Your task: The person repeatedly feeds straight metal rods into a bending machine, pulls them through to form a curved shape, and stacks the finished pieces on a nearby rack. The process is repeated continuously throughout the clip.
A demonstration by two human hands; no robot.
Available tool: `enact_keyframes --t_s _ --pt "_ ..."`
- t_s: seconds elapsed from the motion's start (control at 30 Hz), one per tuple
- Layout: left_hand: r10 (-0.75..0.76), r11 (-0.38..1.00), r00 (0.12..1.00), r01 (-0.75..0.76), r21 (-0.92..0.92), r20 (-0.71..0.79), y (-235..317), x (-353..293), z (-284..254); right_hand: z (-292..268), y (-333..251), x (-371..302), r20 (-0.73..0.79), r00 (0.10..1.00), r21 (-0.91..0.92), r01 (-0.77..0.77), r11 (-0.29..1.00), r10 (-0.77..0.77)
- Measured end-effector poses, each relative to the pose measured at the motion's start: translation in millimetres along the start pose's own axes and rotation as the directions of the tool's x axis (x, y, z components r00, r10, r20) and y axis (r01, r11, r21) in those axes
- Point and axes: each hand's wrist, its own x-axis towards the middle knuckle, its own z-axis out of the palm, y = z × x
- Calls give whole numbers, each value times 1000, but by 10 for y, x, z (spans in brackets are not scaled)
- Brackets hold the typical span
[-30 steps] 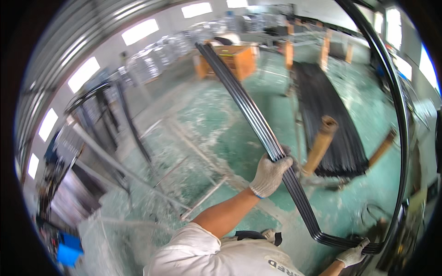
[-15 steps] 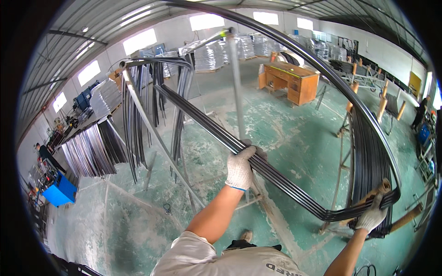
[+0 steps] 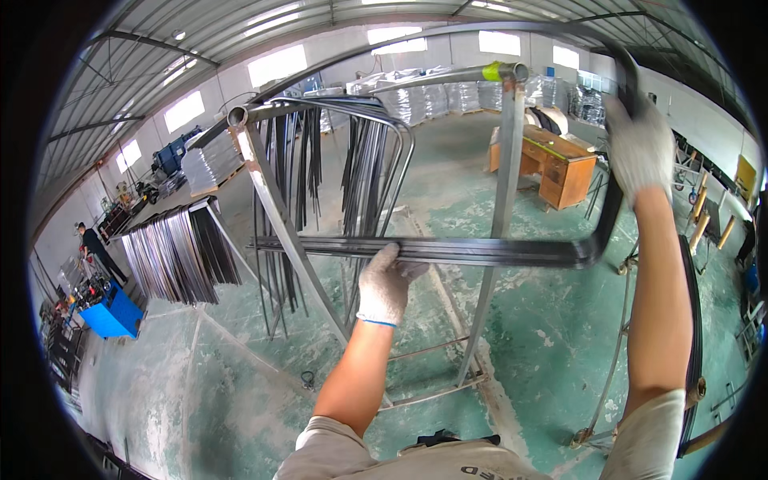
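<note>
A bundle of several dark bent metal tubes (image 3: 512, 252) spans the space before me, its lower side nearly level and its corner rounded at the right. My left hand (image 3: 384, 290), in a white knit glove, is closed around the lower side. At the upper right my gloved right hand (image 3: 642, 152) grips the bundle's upright side; motion blurs its fingers. Just behind stands a grey metal rack (image 3: 268, 188) with slanted legs and a crossbar. More bent tubes (image 3: 368, 160) hang from the rack's left part. The held bundle's left end overlaps these hanging tubes in view.
A metal stand (image 3: 616, 352) and dark tubes (image 3: 692, 320) are at my right. Farther back are a wooden desk (image 3: 568, 176) and wrapped stacks (image 3: 436, 100). At left, another rack of tubes (image 3: 180, 256) stands near a blue cabinet (image 3: 110, 318) and a person (image 3: 98, 252).
My right hand has risen from the stand at the lower right, carrying the tubes' corner up with it. The bundle's sloping lower side is now nearly level. The rack appears closer.
</note>
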Motion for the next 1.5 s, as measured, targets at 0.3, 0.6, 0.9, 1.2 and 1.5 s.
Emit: enact_keyframes --t_s 0.3,0.6,0.9,1.2,1.5 --pt "615 538 768 -576 615 181 545 -419 -28 1563 -1925 24 252 903 130 324 937 -348" --pt "901 51 371 -602 797 223 1093 -586 -293 3071 -2608 -1083 -130 706 183 708 682 -697" --pt "439 12 803 -453 892 402 -234 -643 -745 3456 -1650 -1385 370 635 158 676 719 -678" --pt "-337 379 919 -67 923 205 -2296 -798 -781 1327 2302 -4116 776 558 372 -28 928 -294" --pt "-602 578 598 -131 806 529 -4458 -1260 1303 -2120 5596 -4923 -233 576 -384 -795 470 783"
